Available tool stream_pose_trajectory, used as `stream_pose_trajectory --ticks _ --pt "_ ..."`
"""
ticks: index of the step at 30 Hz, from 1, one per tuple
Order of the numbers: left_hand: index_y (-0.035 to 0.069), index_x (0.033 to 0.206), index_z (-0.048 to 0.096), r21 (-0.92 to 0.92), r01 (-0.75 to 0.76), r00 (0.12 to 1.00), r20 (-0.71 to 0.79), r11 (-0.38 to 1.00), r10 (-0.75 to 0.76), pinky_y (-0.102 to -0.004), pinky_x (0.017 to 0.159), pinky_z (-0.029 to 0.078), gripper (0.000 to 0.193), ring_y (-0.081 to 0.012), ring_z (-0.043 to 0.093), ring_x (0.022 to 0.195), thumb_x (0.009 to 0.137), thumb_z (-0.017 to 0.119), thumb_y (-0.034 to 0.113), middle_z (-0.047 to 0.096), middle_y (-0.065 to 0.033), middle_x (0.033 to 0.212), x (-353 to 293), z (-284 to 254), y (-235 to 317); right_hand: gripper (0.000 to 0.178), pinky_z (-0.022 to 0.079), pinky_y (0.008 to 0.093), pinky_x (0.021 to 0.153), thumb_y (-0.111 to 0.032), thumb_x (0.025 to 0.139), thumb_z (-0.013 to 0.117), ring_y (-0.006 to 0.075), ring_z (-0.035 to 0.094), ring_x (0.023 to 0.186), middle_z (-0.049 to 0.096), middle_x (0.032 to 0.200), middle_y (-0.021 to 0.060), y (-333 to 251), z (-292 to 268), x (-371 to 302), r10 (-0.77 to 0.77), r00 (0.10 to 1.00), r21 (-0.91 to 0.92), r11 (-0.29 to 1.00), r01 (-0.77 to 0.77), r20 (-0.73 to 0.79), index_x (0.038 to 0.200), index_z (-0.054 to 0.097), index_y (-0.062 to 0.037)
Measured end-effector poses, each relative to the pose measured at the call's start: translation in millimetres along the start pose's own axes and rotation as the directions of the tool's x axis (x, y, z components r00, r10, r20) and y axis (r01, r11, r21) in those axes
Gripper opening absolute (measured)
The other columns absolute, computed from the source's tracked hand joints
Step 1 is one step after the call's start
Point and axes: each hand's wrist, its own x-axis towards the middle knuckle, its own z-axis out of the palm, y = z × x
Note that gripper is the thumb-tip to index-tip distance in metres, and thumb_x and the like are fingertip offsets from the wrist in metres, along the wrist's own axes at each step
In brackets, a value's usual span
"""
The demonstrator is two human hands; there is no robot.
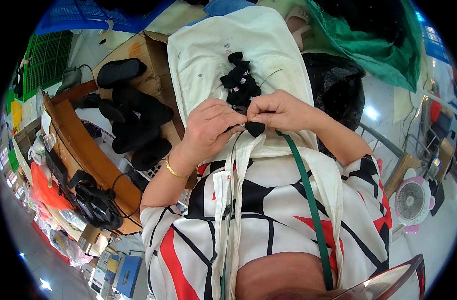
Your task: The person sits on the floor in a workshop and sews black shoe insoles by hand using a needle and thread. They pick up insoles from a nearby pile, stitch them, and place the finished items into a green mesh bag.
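1. Largest, a white cloth spreads across the person's lap, lightly creased and marked with small stains.
2. To our left, a brown wooden worktop curves through the fisheye view; a black strapped bag hangs or lies along its outer side, we cannot tell which.
3. Between worktop and cloth, a cardboard box stands beside dark, shoe-like items heaped together.
4. On the right, just beside the cloth, sits a black plastic bag, its glossy folds gathered.
5. Both bare hands meet low on the cloth. The left hand has thumb and fingertips pressed together at the left edge of a small black piece; the right hand pinches its upper edge between thumb and forefinger. Whether something finer is caught there too, we cannot tell.
6. Just beyond the hands, a cluster of black pieces lies on the cloth, with pale flecks among them.
7. Smallest, the small black piece hangs at the fingertips, above the cloth. We judge it light, soft and matte, unlikely to slip or break; a fingertip pinch at its edge suits it, as firm squeezing might crease it.
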Motion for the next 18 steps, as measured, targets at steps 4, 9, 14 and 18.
stream_pose_trajectory --ticks 4,9,14,18 --pt "0.008 0.092 0.069 -0.038 0.028 0.999 0.044 0.999 -0.027 -0.0338 0.069 0.049 0.029 -0.026 0.061 0.075 0.066 0.082 0.007 0.066 -0.005 0.081 -0.2 1.2 -1.1 0.02 0.045 0.02 0.056 -0.019 0.097 0.059 0.0047 0.052 0.062 0.058 0.078 -0.0008 -7.0 0.3 -0.3 0.081 0.997 -0.018 0.997 -0.081 -0.002 0.109 0.057 -0.0032" --pt "0.007 0.089 0.069 -0.104 0.109 0.99 0.097 0.989 -0.099 -0.0345 0.067 0.048 0.025 -0.0261 0.059 0.072 0.066 0.081 0.006 0.063 -0.0058 0.077 0.7 1.1 2.0 0.043 0.045 0.0208 0.059 -0.03 0.097 0.058 0.0062 0.051 0.064 0.057 0.078 0.0004 0.3 -2.6 3.5 -0.012 1.0 -0.159 0.987 0.015 0.02 0.128 0.048 -0.0018" --pt "0.006 0.091 0.07 -0.133 0.238 0.968 0.115 0.962 -0.224 -0.033 0.067 0.047 0.024 -0.0246 0.058 0.071 0.069 0.081 0.006 0.066 -0.0061 0.08 -6.5 9.5 -4.3 0.047 0.047 0.0263 0.063 -0.029 0.097 0.058 0.0079 0.052 0.069 0.056 0.077 0.0021 -6.1 8.2 5.4 0.116 0.993 0.129 0.985 -0.118 0.021 0.133 0.044 -0.0023" --pt "0.005 0.091 0.071 -0.127 0.485 0.874 0.112 0.865 -0.473 -0.0312 0.065 0.048 0.02 -0.0218 0.058 0.069 0.072 0.079 0.007 0.064 -0.0075 0.077 -10.5 12.8 -6.1 0.03 0.048 0.0285 0.062 -0.022 0.092 0.063 0.0147 0.059 0.07 0.061 0.079 0.0045 5.6 -1.2 10.4 -0.088 0.969 -0.268 0.963 0.023 -0.233 0.115 0.058 -0.0034"
